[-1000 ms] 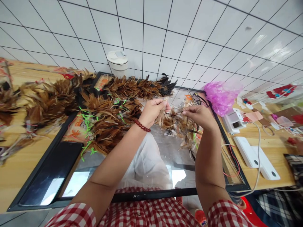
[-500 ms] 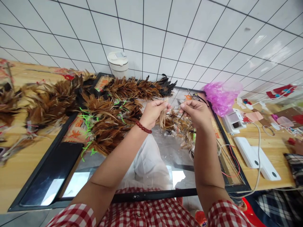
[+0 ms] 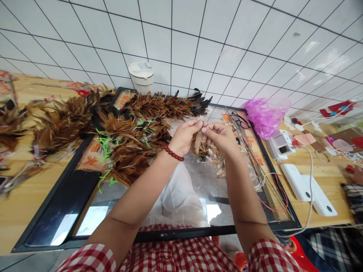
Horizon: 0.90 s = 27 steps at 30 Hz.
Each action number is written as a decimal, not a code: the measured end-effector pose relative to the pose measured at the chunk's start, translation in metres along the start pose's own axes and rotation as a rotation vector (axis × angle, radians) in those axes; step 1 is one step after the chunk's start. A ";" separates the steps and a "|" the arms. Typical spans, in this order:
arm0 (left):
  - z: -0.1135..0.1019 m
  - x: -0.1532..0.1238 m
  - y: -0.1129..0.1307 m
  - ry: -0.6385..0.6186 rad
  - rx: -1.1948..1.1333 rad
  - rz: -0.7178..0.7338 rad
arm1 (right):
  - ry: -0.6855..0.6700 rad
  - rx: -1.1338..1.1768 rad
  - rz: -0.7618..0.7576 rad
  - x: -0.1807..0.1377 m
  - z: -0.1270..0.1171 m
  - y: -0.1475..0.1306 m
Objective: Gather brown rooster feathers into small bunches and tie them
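Observation:
Above the glass tabletop, my left hand is closed in a pinch on a small bunch of pale tan feathers, which hangs down below the fingers. My right hand has its thumb and fingers closed on the same bunch, right against my left fingertips. The dark feather it carried is mostly hidden between the hands. Loose brown and white feathers lie under and behind the hands. To the left are thick bundles of brown feathers, some bound with bright green ties.
A black phone lies at the glass's left front. Eyeglasses and thin rods lie at the right back, near a pink plastic bag. A white lidded cup stands by the tiled wall. White power boxes and cables lie right.
My right hand has moved left with a dark feather and now meets my left hand at the pale bunch. My left hand has barely moved. The eyeglasses are now uncovered.

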<state>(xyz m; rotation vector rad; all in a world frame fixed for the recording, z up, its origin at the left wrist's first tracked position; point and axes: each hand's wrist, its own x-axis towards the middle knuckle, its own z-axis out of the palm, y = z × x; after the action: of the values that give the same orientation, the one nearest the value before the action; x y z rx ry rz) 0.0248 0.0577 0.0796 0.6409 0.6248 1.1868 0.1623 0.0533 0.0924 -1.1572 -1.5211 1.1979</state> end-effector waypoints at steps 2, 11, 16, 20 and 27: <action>0.000 0.001 0.000 0.007 0.000 0.012 | -0.019 -0.088 -0.008 -0.001 -0.007 -0.001; -0.002 -0.004 -0.002 -0.199 0.120 -0.032 | 0.151 -0.034 -0.184 -0.002 -0.011 -0.006; 0.002 -0.009 -0.003 -0.270 0.098 -0.080 | 0.019 0.197 -0.116 -0.002 -0.009 -0.004; 0.004 -0.010 -0.005 -0.262 0.033 -0.136 | 0.043 0.143 -0.158 -0.001 -0.011 -0.002; 0.004 -0.008 0.001 -0.047 0.108 -0.023 | 0.212 -0.652 -0.091 0.000 -0.051 0.006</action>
<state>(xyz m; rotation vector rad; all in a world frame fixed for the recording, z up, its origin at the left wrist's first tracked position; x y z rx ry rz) 0.0251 0.0500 0.0838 0.7486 0.6584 1.1192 0.2126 0.0639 0.0959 -1.5505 -1.8290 0.4937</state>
